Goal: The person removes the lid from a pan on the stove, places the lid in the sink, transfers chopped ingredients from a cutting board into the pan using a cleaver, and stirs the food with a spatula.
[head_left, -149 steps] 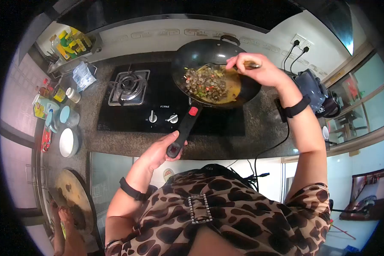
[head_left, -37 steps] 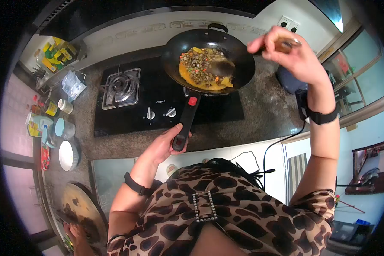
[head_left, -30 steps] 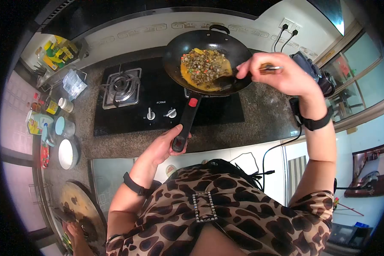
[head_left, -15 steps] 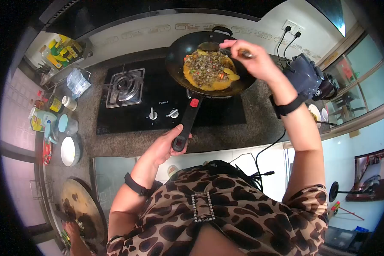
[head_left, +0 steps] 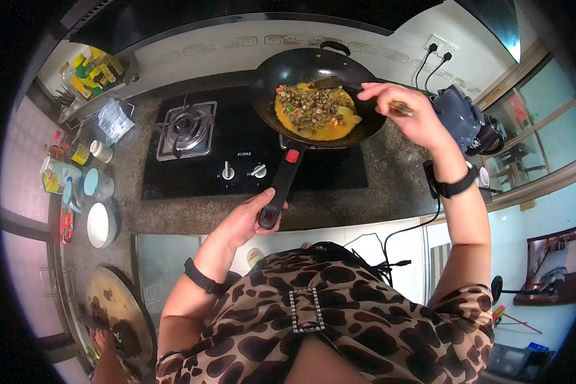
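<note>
My left hand (head_left: 251,217) is wrapped round the long black handle of a wok (head_left: 262,102), which sits over the right burner. In the wok, small chopped grey-brown pieces (head_left: 313,109), bits of red and green and some yellow slices lie in a yellow-orange sauce. My right hand (head_left: 416,115), above the wok's right rim, grips a cooking spatula by its handle. The dark spatula head (head_left: 326,83) reaches into the far side of the food, partly hard to make out against the wok.
Left of the wok is a bare gas burner (head_left: 185,129) on the black hob. A white bowl (head_left: 99,225), jars and bottles line the left counter. At lower left, another person's hand (head_left: 101,339) is over a round chopping board (head_left: 118,301). A blender-like appliance (head_left: 457,115) stands right.
My right hand has moved right and slightly down, with the spatula head now at the far edge of the food. The left hand keeps its hold on the wok handle.
</note>
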Tool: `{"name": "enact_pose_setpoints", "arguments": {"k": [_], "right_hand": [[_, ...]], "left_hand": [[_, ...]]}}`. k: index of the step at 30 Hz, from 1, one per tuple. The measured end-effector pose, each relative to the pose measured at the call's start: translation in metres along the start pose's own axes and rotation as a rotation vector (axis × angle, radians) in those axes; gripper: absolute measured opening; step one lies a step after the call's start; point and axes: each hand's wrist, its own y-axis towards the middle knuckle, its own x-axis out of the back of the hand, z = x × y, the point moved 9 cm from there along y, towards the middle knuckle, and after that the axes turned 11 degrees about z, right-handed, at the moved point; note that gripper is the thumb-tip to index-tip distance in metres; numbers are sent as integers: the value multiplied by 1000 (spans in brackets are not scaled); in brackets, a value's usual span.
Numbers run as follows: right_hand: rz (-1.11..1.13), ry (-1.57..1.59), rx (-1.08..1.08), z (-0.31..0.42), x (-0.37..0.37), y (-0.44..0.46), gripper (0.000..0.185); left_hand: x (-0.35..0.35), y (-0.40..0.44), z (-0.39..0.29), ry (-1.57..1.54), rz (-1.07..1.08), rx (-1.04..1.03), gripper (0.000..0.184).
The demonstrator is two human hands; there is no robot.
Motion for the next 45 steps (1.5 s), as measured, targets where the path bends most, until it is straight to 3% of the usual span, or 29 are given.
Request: {"name": "enact_pose_setpoints", "arguments": {"k": [6, 12, 14, 22, 25, 34, 40, 45], "right_hand": [[106, 21, -15, 16, -21, -16, 21], [-52, -7, -38, 20, -13, -16, 22], [-47, -51, 107, 40, -18, -15, 22], [243, -27, 95, 31, -60, -11, 24], [111, -40, 90, 40, -35, -10, 24], [163, -62, 96, 36, -49, -12, 23], [-64, -113, 61, 29, -20, -18, 19], [26, -115, 68, 9, -44, -20, 20]], "left_hand": [[2, 2, 1, 3, 5, 7, 46], [1, 1, 1, 8, 8, 7, 46], [1, 1, 3, 5, 11, 13, 46], [-1, 0, 1, -10, 18, -2, 47], [1, 1, 3, -25, 20, -14, 47], [-5, -1, -1, -4, -9, -15, 47], [-1, 0, 2, 5, -15, -4, 48], [1, 0, 1, 9, -16, -16, 46]]}}
